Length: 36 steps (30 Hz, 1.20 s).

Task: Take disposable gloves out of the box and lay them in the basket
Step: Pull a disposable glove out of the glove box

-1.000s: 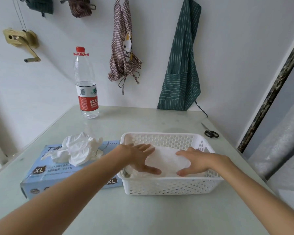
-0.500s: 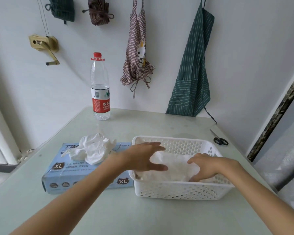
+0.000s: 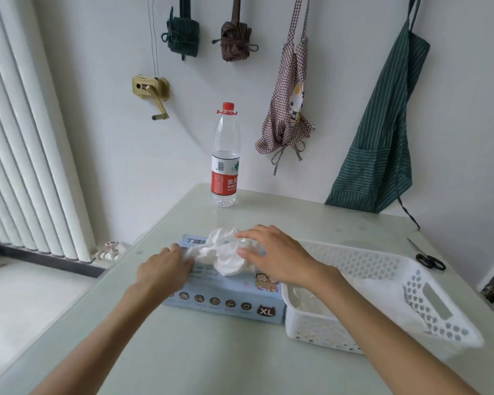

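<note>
A light blue glove box point(image 3: 226, 300) marked XL lies flat on the table. A crumpled bunch of white gloves point(image 3: 224, 256) sticks out of its top. My left hand point(image 3: 163, 269) rests on the left part of the box top, fingertips at the edge of the bunch. My right hand point(image 3: 274, 255) reaches over the bunch from the right with spread fingers and touches it. The white perforated basket point(image 3: 411, 295) stands right of the box, against it. White gloves point(image 3: 305, 299) lie inside the basket, partly hidden by my right forearm.
A water bottle point(image 3: 225, 163) with a red label stands at the back of the table. Black scissors point(image 3: 428, 259) lie at the far right edge. Aprons point(image 3: 380, 143) and bags hang on the wall behind. Vertical blinds point(image 3: 20, 155) fill the left.
Both hands left the basket and moved left to the glove box. The view turned left with them, so the basket now sits at the right.
</note>
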{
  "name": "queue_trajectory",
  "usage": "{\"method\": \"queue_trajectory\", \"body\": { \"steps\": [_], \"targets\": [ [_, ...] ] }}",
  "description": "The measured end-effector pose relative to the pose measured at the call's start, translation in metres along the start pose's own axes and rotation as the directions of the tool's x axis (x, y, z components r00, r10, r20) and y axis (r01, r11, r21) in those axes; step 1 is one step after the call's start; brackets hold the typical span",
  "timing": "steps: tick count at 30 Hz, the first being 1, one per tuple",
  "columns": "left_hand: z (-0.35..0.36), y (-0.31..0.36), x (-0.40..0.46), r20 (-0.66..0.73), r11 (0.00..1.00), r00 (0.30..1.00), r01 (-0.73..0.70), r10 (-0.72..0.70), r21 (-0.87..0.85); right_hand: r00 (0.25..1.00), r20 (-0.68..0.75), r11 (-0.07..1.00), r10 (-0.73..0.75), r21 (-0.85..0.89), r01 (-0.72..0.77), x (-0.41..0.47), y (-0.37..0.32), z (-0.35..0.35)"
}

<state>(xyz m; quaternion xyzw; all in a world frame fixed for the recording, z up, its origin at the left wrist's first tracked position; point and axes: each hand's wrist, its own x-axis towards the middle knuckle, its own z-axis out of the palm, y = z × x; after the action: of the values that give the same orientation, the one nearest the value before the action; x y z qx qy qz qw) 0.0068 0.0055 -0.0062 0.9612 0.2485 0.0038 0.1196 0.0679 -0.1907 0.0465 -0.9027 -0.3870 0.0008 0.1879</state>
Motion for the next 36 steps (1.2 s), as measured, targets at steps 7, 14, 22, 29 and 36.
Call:
{"method": "queue_trajectory", "body": {
  "steps": [7, 14, 22, 29, 36],
  "targets": [
    [-0.006, -0.008, 0.008, 0.015, 0.996, 0.996, -0.084, 0.084, 0.025, 0.985, -0.172, 1.0, -0.002, -0.027, -0.003, -0.001, 0.012, 0.021],
    [-0.033, 0.007, 0.011, 0.018, 0.754, 0.83, -0.496, 0.557, -0.431, 0.959, -0.253, 0.942, 0.128, 0.334, -0.038, 0.013, 0.017, -0.018],
    [-0.034, 0.021, 0.035, 0.124, 0.79, 0.83, -0.456, 0.543, -0.409, 0.975, -0.152, 0.847, 0.161, 0.529, -0.057, 0.004, 0.025, -0.055],
    [-0.041, 0.027, 0.033, 0.14, 0.794, 0.814, -0.488, 0.564, -0.363, 0.972, -0.093, 0.828, 0.215, 0.546, -0.131, -0.016, 0.047, -0.06],
    [-0.074, 0.1, -0.007, 0.184, 0.6, 0.614, -0.587, 0.768, -0.544, 0.988, 0.064, 0.811, 0.141, 0.565, -0.153, -0.045, 0.044, -0.076]
  ]
}}
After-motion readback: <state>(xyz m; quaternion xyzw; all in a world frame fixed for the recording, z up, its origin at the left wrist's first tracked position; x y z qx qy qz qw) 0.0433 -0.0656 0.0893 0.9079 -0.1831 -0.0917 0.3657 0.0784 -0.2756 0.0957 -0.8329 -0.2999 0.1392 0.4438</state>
